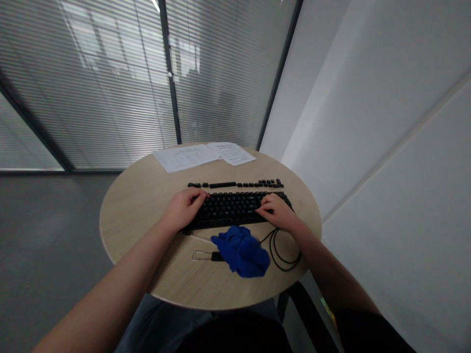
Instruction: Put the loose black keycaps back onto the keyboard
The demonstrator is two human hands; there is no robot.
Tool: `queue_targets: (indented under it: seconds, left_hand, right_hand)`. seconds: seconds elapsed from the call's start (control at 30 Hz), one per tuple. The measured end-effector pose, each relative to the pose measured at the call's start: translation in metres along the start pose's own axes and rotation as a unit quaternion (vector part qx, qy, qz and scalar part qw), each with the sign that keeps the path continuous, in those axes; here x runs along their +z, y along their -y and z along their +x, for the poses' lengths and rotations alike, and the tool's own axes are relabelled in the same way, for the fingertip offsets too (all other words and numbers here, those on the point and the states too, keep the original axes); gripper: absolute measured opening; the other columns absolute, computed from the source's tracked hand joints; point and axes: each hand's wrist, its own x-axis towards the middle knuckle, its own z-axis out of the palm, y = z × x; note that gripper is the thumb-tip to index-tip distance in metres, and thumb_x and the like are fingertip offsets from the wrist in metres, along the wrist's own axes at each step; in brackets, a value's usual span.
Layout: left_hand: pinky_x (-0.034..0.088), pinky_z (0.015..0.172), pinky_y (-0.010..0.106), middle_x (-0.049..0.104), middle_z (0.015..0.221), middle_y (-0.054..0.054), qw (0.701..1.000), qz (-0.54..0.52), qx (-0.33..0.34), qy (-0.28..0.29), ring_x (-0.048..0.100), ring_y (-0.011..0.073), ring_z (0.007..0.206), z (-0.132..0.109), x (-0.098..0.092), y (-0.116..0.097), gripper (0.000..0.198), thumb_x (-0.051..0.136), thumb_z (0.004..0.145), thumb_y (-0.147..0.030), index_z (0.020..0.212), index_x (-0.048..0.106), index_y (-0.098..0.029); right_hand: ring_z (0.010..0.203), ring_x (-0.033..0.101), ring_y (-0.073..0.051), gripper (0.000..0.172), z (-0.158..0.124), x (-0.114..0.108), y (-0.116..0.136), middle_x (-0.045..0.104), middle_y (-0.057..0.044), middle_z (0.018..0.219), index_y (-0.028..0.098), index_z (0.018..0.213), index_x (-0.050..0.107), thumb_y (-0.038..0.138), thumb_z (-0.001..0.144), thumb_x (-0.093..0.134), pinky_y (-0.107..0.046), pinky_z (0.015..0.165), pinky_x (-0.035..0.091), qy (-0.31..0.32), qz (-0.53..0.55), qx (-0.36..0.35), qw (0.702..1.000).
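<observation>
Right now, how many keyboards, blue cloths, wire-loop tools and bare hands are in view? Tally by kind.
Keyboard: 1
Blue cloth: 1
Wire-loop tool: 1
Bare hands: 2 (left hand, right hand)
Total: 5

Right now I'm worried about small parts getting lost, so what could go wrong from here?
The loose keys lie just beyond the keyboard; pushing it forward could scatter them.

The cable loops close to the right hand, which might snag it when pulling back.

The wire tool lies up against the blue cloth, so grabbing the cloth could drag the tool along.
</observation>
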Motion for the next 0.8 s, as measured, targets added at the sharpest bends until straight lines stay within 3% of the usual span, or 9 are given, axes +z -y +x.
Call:
queue_targets:
  seconds: [0.2, 0.33, 0.43, 0.57, 0.8]
  left_hand:
    - [0.052, 0.097, 0.041, 0.077, 0.103, 0.007, 1.0, 0.001, -0.002, 0.01, 0.069, 0.0269, 0.1, 0.0, 0.002, -0.002, 0.038, 0.045, 0.092, -0.047, 0.092, 0.073, -0.022]
    - [0.052, 0.097, 0.04, 0.077, 0.103, 0.007, 1.0, 0.01, -0.003, 0.01, 0.069, 0.027, 0.101, 0.0, 0.003, -0.001, 0.039, 0.045, 0.092, -0.048, 0.092, 0.074, -0.022]
    - [0.053, 0.096, 0.04, 0.077, 0.102, 0.008, 1.0, 0.015, -0.005, 0.008, 0.069, 0.0271, 0.1, -0.001, 0.003, 0.0, 0.04, 0.044, 0.092, -0.048, 0.093, 0.074, -0.022]
    - [0.053, 0.096, 0.04, 0.077, 0.102, 0.007, 1.0, 0.013, -0.005, 0.007, 0.069, 0.0265, 0.1, -0.001, 0.003, 0.001, 0.039, 0.044, 0.092, -0.049, 0.093, 0.073, -0.022]
    - [0.052, 0.096, 0.042, 0.077, 0.102, 0.008, 0.999, 0.021, -0.005, 0.026, 0.069, 0.0281, 0.1, 0.0, 0.007, 0.003, 0.041, 0.044, 0.091, -0.049, 0.093, 0.074, -0.022]
  right_hand:
    - [0.084, 0.057, -0.018, 0.03, 0.002, -0.003, 0.001, 0.068, -0.003, 0.081, 0.021, 0.07, 0.073, 0.032, 0.097, 0.065, -0.034, 0.079, 0.041, 0.051, 0.011, 0.022, 0.998]
    - [0.078, 0.055, -0.017, 0.03, 0.003, -0.001, 0.004, 0.066, -0.003, 0.076, 0.021, 0.071, 0.074, 0.031, 0.098, 0.064, -0.035, 0.076, 0.038, 0.029, -0.013, 0.017, 0.999]
    - [0.08, 0.054, -0.019, 0.026, 0.003, 0.003, 0.012, 0.065, -0.005, 0.08, 0.022, 0.083, 0.079, 0.032, 0.099, 0.061, -0.036, 0.076, 0.037, 0.009, -0.028, -0.004, 1.0]
    - [0.086, 0.055, -0.02, 0.023, 0.004, 0.003, 0.023, 0.065, -0.006, 0.087, 0.026, 0.102, 0.081, 0.033, 0.101, 0.059, -0.036, 0.076, 0.036, 0.025, -0.021, -0.021, 0.999]
    - [0.084, 0.055, -0.019, 0.036, 0.012, 0.0, 0.028, 0.067, -0.006, 0.083, 0.021, 0.081, 0.078, 0.037, 0.104, 0.054, -0.035, 0.077, 0.035, 0.074, -0.038, -0.015, 0.996]
